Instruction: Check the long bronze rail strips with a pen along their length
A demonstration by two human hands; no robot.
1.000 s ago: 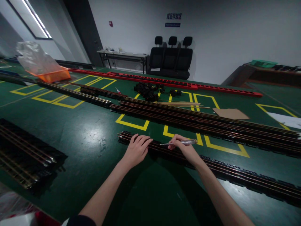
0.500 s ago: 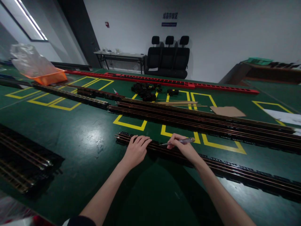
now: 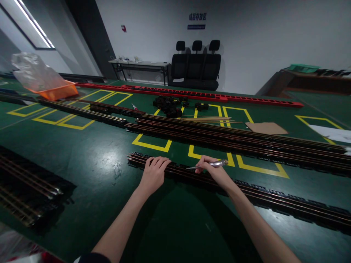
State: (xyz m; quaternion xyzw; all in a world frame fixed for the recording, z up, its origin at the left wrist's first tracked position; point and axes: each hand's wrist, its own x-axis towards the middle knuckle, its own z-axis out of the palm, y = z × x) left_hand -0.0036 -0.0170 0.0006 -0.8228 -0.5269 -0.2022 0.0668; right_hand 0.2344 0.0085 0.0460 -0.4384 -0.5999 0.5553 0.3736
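A long black strip with copper-coloured rods (image 3: 274, 199) runs across the table in front of me. My left hand (image 3: 154, 172) is closed over it near its left end, fingers curled across the top. Between the fingers of my right hand (image 3: 207, 166) is a slim screwdriver with a clear handle (image 3: 218, 163). Its thin shaft slants left, and the tip meets or nearly meets the strip. My right wrist crosses over the strip and hides part of it.
Behind lies a bundle of similar strips (image 3: 219, 137); more strips (image 3: 30, 175) are at left. Farther back are a heap of black parts (image 3: 170, 106), a cardboard piece (image 3: 265, 128), a long red rail (image 3: 246, 101) and an orange bin (image 3: 61, 91) with a plastic bag.
The strip has slid left along the table, and my left hand has moved left with it. My right hand and the screwdriver stay in nearly the same place.
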